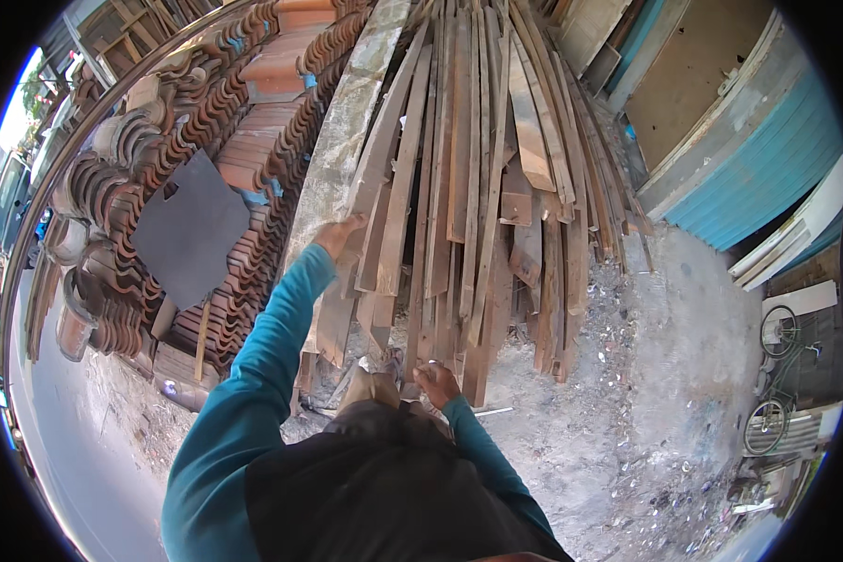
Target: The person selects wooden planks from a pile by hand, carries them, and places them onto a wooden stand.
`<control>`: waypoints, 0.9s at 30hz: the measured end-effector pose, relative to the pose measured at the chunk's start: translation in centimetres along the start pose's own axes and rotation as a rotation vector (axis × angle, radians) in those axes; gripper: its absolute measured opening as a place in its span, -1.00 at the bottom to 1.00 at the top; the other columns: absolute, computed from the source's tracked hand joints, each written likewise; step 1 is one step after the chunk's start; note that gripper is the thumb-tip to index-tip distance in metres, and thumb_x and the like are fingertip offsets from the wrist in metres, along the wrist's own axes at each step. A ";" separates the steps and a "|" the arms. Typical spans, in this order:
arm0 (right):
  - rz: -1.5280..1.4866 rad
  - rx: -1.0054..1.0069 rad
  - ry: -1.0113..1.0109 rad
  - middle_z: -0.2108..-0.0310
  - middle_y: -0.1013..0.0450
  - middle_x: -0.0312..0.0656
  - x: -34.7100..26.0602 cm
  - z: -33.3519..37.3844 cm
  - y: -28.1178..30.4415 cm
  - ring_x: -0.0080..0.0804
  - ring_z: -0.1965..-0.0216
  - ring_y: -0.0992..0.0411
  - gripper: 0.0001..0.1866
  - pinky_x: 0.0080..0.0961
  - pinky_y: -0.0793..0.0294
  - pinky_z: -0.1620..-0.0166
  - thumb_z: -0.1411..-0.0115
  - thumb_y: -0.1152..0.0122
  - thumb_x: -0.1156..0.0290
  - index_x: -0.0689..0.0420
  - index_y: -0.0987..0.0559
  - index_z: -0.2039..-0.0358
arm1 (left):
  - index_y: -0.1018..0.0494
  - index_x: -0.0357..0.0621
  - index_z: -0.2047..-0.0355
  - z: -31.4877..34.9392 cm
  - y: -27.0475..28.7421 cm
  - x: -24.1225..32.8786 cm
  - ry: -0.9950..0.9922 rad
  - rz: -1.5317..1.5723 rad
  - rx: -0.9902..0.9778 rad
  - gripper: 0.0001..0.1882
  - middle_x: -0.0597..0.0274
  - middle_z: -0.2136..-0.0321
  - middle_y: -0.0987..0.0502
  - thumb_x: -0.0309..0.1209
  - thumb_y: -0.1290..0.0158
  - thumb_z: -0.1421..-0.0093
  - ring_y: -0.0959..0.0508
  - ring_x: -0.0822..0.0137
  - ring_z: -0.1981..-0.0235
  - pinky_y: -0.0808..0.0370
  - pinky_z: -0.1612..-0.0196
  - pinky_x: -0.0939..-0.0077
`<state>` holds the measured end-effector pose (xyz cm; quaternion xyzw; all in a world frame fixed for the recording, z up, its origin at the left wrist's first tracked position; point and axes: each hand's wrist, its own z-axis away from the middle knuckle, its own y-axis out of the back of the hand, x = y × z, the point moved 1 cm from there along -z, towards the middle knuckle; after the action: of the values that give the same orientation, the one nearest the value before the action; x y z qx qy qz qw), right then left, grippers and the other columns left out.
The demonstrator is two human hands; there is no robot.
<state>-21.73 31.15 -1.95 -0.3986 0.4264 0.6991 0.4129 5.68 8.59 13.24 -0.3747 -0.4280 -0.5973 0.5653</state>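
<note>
In front of me lies a long stack of weathered wooden planks (437,187), their uneven ends pointing toward me. My left hand (340,234) is at the stack's left side, its fingers closed over the edge of a brown plank (381,164). A wide pale board or slab (342,131) runs just left of that hand. My right hand (437,384) is low, close to my body, below the near plank ends. Its fingers are curled, and whatever they may hold is hidden.
Rows of curved clay roof tiles (272,140) fill the left, with a dark flat sheet (192,229) on top. Debris litters the ground (665,347) at right. A bicycle (773,384) stands by the right wall, below blue corrugated sheeting (759,169).
</note>
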 end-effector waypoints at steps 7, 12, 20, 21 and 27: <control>0.238 0.271 0.057 0.51 -0.50 -0.04 10.0 10.1 4.6 -0.26 0.42 -0.53 -0.80 -0.36 -0.47 0.35 -0.16 -0.07 0.26 0.11 -0.53 0.39 | -0.43 -0.08 0.06 0.5 -0.4 0.8 0.124 0.107 0.024 -0.43 0.20 0.34 -0.49 0.01 -0.16 -0.02 -0.50 0.34 0.48 -0.47 0.44 0.44; -0.734 0.552 -0.550 0.47 -0.49 -0.11 18.7 20.4 7.7 -0.32 0.51 -0.50 -0.71 -0.43 -0.52 0.47 -0.16 -0.16 0.26 0.28 -0.49 0.34 | -0.43 -0.09 0.26 4.4 -1.0 2.9 0.125 0.137 -0.041 -0.56 0.27 0.55 -0.44 -0.03 -0.17 -0.03 -0.47 0.39 0.60 -0.43 0.55 0.48; -0.785 0.678 -0.677 0.53 -0.44 -0.12 19.1 15.9 10.4 -0.36 0.56 -0.44 -0.73 -0.50 -0.42 0.55 -0.18 -0.11 0.28 0.28 -0.47 0.41 | -0.38 -0.20 0.19 8.0 2.1 16.7 -0.090 0.263 0.065 -0.55 0.22 0.55 -0.45 -0.11 -0.12 -0.05 -0.48 0.34 0.61 -0.44 0.57 0.49; -0.724 0.645 -0.640 0.53 -0.44 -0.12 18.6 14.5 10.4 -0.37 0.56 -0.44 -0.73 -0.51 -0.42 0.55 -0.18 -0.11 0.27 0.27 -0.48 0.40 | -0.38 -0.20 0.19 7.9 2.1 18.3 -0.122 0.287 0.096 -0.55 0.23 0.56 -0.45 -0.10 -0.10 -0.06 -0.48 0.34 0.63 -0.44 0.57 0.50; -0.355 0.526 -0.284 0.52 -0.46 -0.18 17.9 7.9 8.5 -0.47 0.59 -0.43 -0.75 -0.60 -0.39 0.57 -0.16 -0.10 0.30 0.28 -0.48 0.40 | -0.38 -0.17 0.13 7.3 0.7 21.4 -0.126 0.331 -0.103 -0.55 0.22 0.54 -0.47 -0.10 -0.06 -0.08 -0.51 0.39 0.53 -0.46 0.56 0.54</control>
<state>-37.26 40.23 -13.44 -0.2455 0.4543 0.5309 0.6720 4.35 7.85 35.86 -0.5051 -0.3637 -0.4926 0.6082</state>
